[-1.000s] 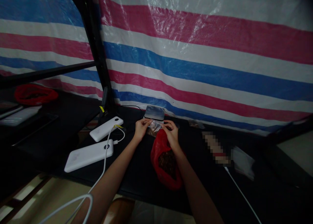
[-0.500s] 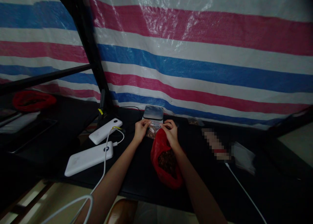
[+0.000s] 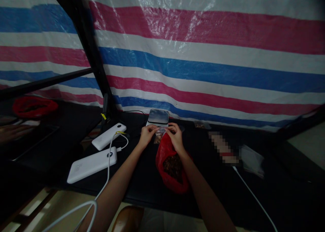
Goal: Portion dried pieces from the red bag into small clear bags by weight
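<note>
A small clear plastic bag (image 3: 158, 137) with brownish pieces inside is pinched along its top edge between both my hands. My left hand (image 3: 147, 136) grips the left end of that edge, thumb and fingers pressed together. At the other end, my right hand (image 3: 175, 136) holds it the same way. Right below, under my right wrist, lies an open red plastic bag (image 3: 165, 178) full of small dark brown pieces. Just beyond my fingertips stands a small scale (image 3: 158, 116) with a dark, shiny top.
Two white power banks (image 3: 92, 165) with a white cable lie to the left. To the right are a pixelated object (image 3: 223, 149), clear bags (image 3: 252, 160) and a small filled bag (image 3: 202, 125). Another person's hand (image 3: 11, 133) is near a second red bag (image 3: 35, 116) at far left.
My hands have drawn slightly closer together along the clear bag's top edge. Another person's hand has come into view at the far left.
</note>
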Available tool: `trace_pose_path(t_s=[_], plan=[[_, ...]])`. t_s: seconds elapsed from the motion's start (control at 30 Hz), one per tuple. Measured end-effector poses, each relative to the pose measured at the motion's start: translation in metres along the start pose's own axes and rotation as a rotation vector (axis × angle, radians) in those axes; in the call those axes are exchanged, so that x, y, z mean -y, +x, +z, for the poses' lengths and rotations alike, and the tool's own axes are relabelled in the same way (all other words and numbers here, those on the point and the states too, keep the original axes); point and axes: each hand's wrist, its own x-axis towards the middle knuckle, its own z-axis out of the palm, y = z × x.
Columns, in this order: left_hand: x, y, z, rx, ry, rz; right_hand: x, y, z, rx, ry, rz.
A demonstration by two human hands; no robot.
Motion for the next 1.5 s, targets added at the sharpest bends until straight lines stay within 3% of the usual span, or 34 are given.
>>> trace_pose_path(t_s=[0.47, 0.63, 0.83, 1.23, 1.5], plan=[[-0.002, -0.003, -0.002, 0.004, 0.283, 0.122, 0.006, -0.003, -0.001, 0.003, -0.001, 0.063], [-0.006, -0.004, -0.004, -0.025, 0.368, 0.126, 0.007, -0.006, 0.002, -0.007, 0.000, 0.016], [-0.010, -0.005, -0.003, 0.054, 0.354, 0.141, 0.003, -0.006, 0.004, -0.023, -0.055, -0.049], [-0.021, -0.011, -0.002, 0.167, 0.515, 0.177, 0.007, -0.007, 0.003, 0.115, -0.209, -0.119], [-0.023, -0.013, -0.002, 0.200, 0.566, 0.180, 0.002, -0.008, 0.005, 0.066, -0.174, -0.109]])
